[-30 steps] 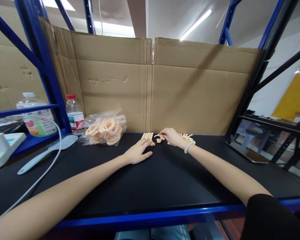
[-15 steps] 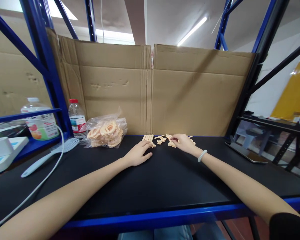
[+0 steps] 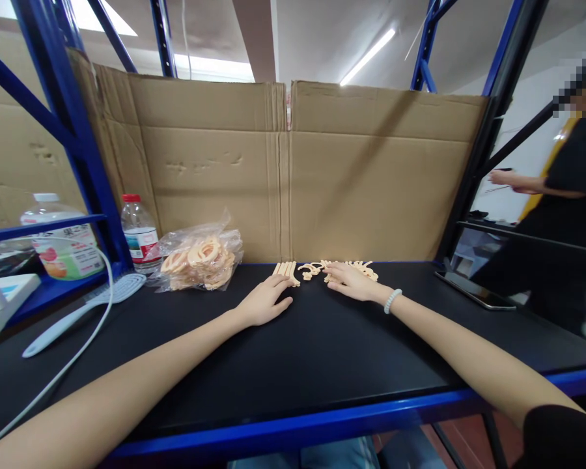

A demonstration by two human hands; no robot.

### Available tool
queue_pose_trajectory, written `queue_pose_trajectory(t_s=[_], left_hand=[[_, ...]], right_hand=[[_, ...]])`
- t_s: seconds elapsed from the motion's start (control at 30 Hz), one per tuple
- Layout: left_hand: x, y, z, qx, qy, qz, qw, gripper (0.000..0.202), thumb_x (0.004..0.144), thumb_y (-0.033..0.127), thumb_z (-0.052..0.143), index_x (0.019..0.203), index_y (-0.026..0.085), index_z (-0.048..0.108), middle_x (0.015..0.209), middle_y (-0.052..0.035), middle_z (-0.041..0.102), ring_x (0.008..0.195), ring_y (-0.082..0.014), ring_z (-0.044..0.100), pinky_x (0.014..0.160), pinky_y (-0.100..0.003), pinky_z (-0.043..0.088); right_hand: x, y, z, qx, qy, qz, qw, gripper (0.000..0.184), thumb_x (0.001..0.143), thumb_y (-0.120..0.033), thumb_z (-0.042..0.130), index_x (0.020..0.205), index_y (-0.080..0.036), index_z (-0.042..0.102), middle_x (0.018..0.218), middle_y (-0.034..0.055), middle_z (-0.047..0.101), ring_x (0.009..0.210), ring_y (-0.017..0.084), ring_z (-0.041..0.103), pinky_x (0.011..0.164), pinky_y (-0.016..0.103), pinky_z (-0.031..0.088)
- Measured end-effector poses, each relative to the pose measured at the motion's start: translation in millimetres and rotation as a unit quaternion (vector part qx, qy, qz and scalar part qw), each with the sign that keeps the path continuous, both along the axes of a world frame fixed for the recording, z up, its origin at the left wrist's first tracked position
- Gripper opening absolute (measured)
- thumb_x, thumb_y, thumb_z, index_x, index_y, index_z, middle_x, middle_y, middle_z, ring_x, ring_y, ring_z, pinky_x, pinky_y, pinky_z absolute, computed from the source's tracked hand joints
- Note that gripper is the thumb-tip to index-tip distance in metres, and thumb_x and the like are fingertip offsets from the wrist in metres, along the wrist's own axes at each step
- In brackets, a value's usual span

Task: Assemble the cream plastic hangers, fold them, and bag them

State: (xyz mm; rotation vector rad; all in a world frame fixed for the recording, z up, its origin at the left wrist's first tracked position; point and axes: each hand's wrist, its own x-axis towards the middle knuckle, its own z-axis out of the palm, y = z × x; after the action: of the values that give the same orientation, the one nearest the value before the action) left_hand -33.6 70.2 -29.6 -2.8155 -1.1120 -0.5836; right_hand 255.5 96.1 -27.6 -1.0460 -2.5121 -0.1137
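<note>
Both hands lie palm down and open on the black tabletop (image 3: 293, 365), gripping nothing. The left hand (image 3: 265, 301) stops just short of a row of peach sticks (image 3: 286, 268), and the right hand (image 3: 352, 284) has its fingertips among the curved peach pieces (image 3: 311, 269) just beyond it. The pieces look like light, stiff, thin plastic that would skate on the smooth top, so each is best pinched at its middle between thumb and 1 finger.
</note>
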Motion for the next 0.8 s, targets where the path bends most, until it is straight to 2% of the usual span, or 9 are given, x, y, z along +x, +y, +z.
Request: queue_pose_trajectory(t_s=[0.1, 0.2, 0.37, 0.5, 0.6, 0.7, 0.8], left_hand=[[0.4, 0.3, -0.2, -0.021, 0.012, 0.010, 1.000, 0.050, 0.092, 0.044, 0.037, 0.130, 0.013, 0.046, 0.140, -0.0137, 0.044, 0.133, -0.0259, 0.035, 0.112, -0.042, 0.027], [-0.2, 1.8, -1.2, -0.047, 0.018, 0.006, 0.999, 0.055, 0.093, 0.050, 0.033, 0.134, 0.015, 0.042, 0.144, -0.0123, 0.040, 0.136, -0.0260, 0.030, 0.113, -0.043, 0.023], [-2.3, 4.5, -3.0, -0.057, 0.020, 0.002, 0.998, 0.058, 0.092, 0.054, 0.032, 0.135, 0.016, 0.042, 0.145, -0.0115, 0.039, 0.137, -0.0259, 0.030, 0.113, -0.043, 0.023], [-2.7, 4.4, -2.5, -0.072, 0.023, 0.013, 0.997, 0.059, 0.092, 0.055, 0.032, 0.136, 0.016, 0.041, 0.145, -0.0114, 0.039, 0.137, -0.0260, 0.029, 0.113, -0.044, 0.022], [-2.8, 4.5, -2.3, -0.067, 0.024, 0.013, 0.997, 0.058, 0.092, 0.054, 0.032, 0.136, 0.016, 0.040, 0.145, -0.0110, 0.039, 0.137, -0.0252, 0.029, 0.113, -0.043, 0.023], [-3.0, 4.8, -2.8, -0.054, 0.016, 0.015, 0.998, 0.058, 0.092, 0.052, 0.032, 0.136, 0.014, 0.040, 0.145, -0.0123, 0.039, 0.136, -0.0243, 0.032, 0.113, -0.041, 0.024], [-2.9, 4.7, -3.1, -0.051, 0.003, 0.032, 0.998, 0.061, 0.091, 0.051, 0.033, 0.136, 0.010, 0.039, 0.144, -0.0156, 0.039, 0.135, -0.0255, 0.033, 0.112, -0.041, 0.026]], right_hand=[[-5.3, -3.0, -6.6, -0.039, -0.016, 0.009, 0.999, 0.049, 0.093, -0.044, 0.039, 0.132, -0.014, 0.048, 0.140, 0.0147, 0.043, 0.132, 0.026, 0.037, 0.110, 0.044, 0.028], [-5.6, -3.4, -10.4, -0.062, -0.005, 0.004, 0.998, 0.049, 0.094, -0.043, 0.038, 0.132, -0.014, 0.049, 0.139, 0.0147, 0.045, 0.132, 0.025, 0.038, 0.111, 0.044, 0.028], [-4.0, -3.6, -14.4, -0.066, 0.019, 0.002, 0.998, 0.049, 0.093, -0.044, 0.038, 0.130, -0.013, 0.050, 0.138, 0.0157, 0.047, 0.130, 0.026, 0.040, 0.110, 0.045, 0.029], [-2.0, 1.3, -11.1, -0.044, 0.016, 0.002, 0.999, 0.047, 0.094, -0.043, 0.038, 0.130, -0.016, 0.050, 0.138, 0.0130, 0.047, 0.130, 0.025, 0.040, 0.110, 0.044, 0.030], [14.8, 14.6, -3.3, 0.003, 0.044, -0.017, 0.999, 0.042, 0.095, -0.038, 0.033, 0.126, -0.017, 0.053, 0.132, 0.0120, 0.053, 0.126, 0.024, 0.044, 0.108, 0.045, 0.032], [44.9, 31.3, -1.9, 0.034, 0.066, -0.073, 0.995, 0.040, 0.094, -0.031, 0.032, 0.122, -0.015, 0.056, 0.126, 0.0140, 0.056, 0.123, 0.025, 0.046, 0.106, 0.047, 0.034], [69.8, 42.1, -11.8, 0.004, 0.046, -0.092, 0.995, 0.038, 0.091, -0.028, 0.038, 0.122, -0.014, 0.056, 0.128, 0.0152, 0.054, 0.123, 0.026, 0.046, 0.105, 0.046, 0.035]])
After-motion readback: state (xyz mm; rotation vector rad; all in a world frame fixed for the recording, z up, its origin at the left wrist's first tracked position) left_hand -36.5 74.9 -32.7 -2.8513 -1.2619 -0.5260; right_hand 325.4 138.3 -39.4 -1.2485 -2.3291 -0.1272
